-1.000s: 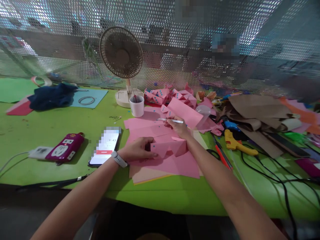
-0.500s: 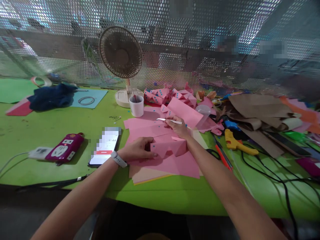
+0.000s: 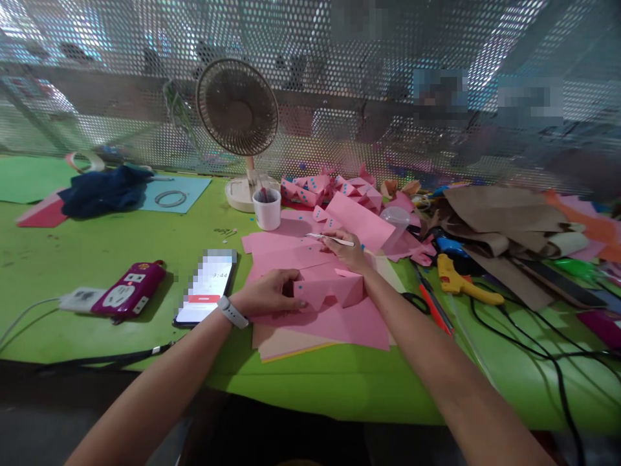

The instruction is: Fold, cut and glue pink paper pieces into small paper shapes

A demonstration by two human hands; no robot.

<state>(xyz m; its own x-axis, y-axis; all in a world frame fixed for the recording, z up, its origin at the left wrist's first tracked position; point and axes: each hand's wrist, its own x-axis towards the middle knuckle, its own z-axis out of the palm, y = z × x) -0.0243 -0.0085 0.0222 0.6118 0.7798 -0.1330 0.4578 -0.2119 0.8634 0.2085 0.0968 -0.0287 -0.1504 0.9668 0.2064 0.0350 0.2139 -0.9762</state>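
My left hand pinches the left end of a folded pink paper piece, which has a blue dot near its top corner. Pale tweezers lie in the fingers of my right hand, their tip pointing left just above the pink paper sheets. A few tiny blue dots are scattered on those sheets by the tip; whether the tip grips one is too small to tell. Behind my right hand leans a larger folded pink sheet.
A white cup stands before a fan. Left are a phone and a purple power strip. Folded pink pieces pile up behind. To the right lie a yellow glue gun, a red-handled tool, black cables and brown paper.
The whole view has shifted slightly, so things sit a little lower and to the right. Both hands keep their holds, with the tweezers tip still over the sheets.
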